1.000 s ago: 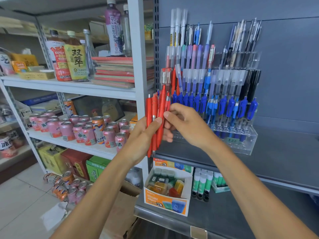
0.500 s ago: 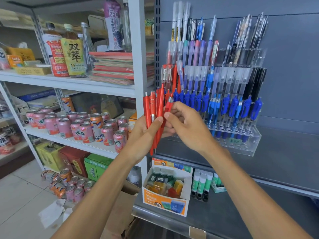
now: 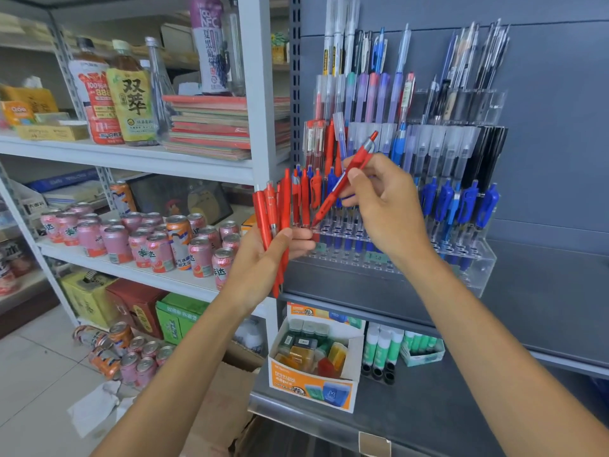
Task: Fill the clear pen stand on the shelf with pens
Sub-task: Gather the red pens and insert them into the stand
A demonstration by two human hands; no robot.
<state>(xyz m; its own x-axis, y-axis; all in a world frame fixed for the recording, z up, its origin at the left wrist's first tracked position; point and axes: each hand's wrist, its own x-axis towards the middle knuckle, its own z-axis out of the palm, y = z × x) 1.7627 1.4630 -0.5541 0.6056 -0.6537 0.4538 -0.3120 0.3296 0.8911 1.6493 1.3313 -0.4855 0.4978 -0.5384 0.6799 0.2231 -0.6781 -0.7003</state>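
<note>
— What moved?
— The right hand (image 3: 389, 206) has lifted one red pen (image 3: 329, 197) out of the bundle of red pens (image 3: 273, 209). It pinches the pen tilted, tip at the front-left holes of the clear pen stand (image 3: 478, 268).
— And the left hand (image 3: 263, 262)?
— It grips the bundle, just left of the stand.
</note>
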